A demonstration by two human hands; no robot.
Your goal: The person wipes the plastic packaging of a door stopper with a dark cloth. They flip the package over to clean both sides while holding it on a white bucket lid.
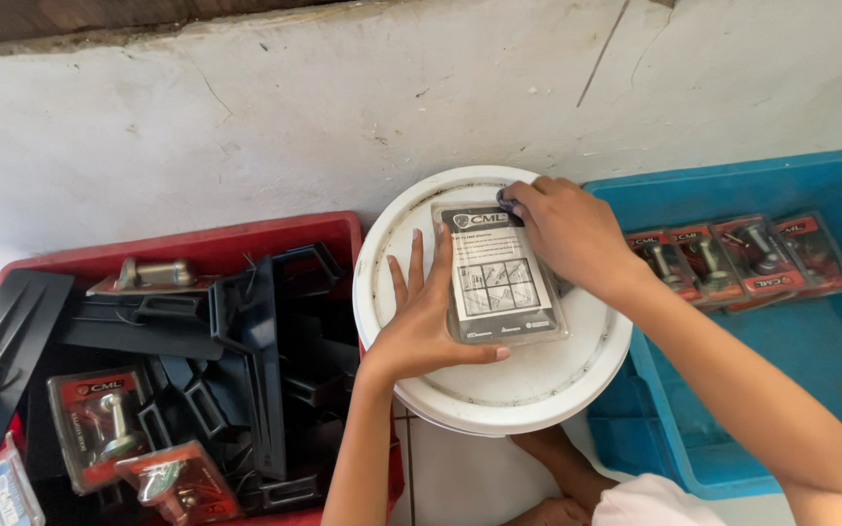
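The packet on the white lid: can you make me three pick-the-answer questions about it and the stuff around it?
1. Where does the packet lie?
A. on the white lid
B. in the red bin
C. on the floor

2. How many red packets are in the blue bin?
A. one
B. four
C. nine

3. What are the hands doing?
A. hanging free
B. both touching the packet
C. holding a cup

Answers: 1 A, it lies flat on the round lid. 2 B, four sit in a row. 3 B, the left hand presses its edge and the right hand is on its top corner.
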